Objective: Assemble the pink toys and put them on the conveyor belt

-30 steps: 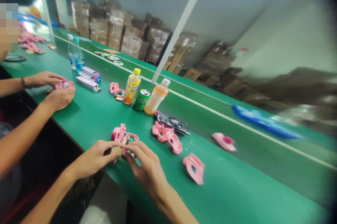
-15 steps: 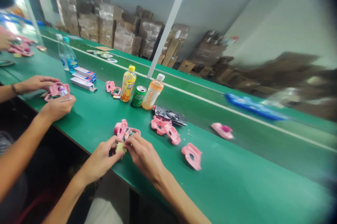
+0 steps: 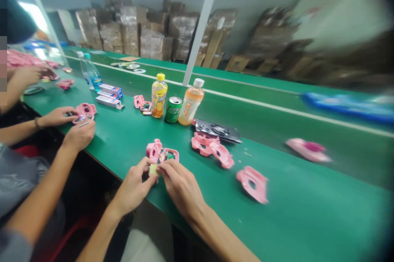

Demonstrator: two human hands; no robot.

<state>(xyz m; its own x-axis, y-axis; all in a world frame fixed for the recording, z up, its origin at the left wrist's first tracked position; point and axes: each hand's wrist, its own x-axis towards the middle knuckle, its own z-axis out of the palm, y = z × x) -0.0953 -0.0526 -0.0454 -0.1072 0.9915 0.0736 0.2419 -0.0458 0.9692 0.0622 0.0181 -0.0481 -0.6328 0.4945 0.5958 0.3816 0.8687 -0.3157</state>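
My left hand pinches a small pale-yellow square piece between thumb and fingers. The fingertips of my right hand are closed at the right edge of that piece; whether they grip it too is hard to see. Just beyond my fingers lies an opened pink plastic casing, with a green circuit board showing in its right half. My hands partly cover its near side. Two joined pink shell parts and a single pink shell part with a hole lie to the right.
Behind stand a yellow-capped bottle, a green can and an orange drink bottle. A dark phone-like device lies beside them. At left, a co-worker's hands hold another pink casing. A pink part lies farther right.
The view has turned, so the bench and everything on it appear shifted to the right. My hands keep their pinch at the yellow piece in front of the pink casing.
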